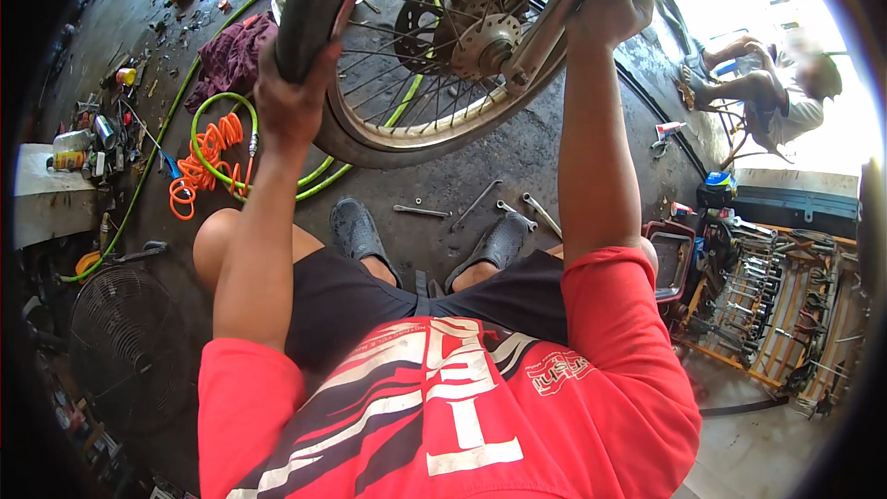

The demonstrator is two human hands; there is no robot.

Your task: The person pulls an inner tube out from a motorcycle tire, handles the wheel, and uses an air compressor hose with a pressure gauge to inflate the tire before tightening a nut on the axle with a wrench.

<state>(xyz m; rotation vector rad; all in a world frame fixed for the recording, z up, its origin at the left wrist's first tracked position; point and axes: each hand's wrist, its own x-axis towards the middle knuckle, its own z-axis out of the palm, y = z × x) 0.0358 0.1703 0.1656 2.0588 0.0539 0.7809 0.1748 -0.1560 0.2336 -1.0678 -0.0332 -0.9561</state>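
Observation:
A spoked wheel with a black tire (411, 155) and a disc-brake hub (490, 51) is held up in front of me. My left hand (291, 92) is closed round the tire and rim on the wheel's left side. My right hand (610, 5) grips a grey metal fork leg (552, 37) at the upper right, beside the hub. Several loose wrenches (476, 204) lie on the floor below the wheel, between and beside my sandalled feet.
A coiled orange hose (208, 171), a green hose (309, 180) and a purple cloth (233, 60) lie left, near scattered bottles and parts. A black fan (129, 351) stands lower left. Right are a wrench case (767, 305), a red tray (673, 249) and a seated person (785, 92).

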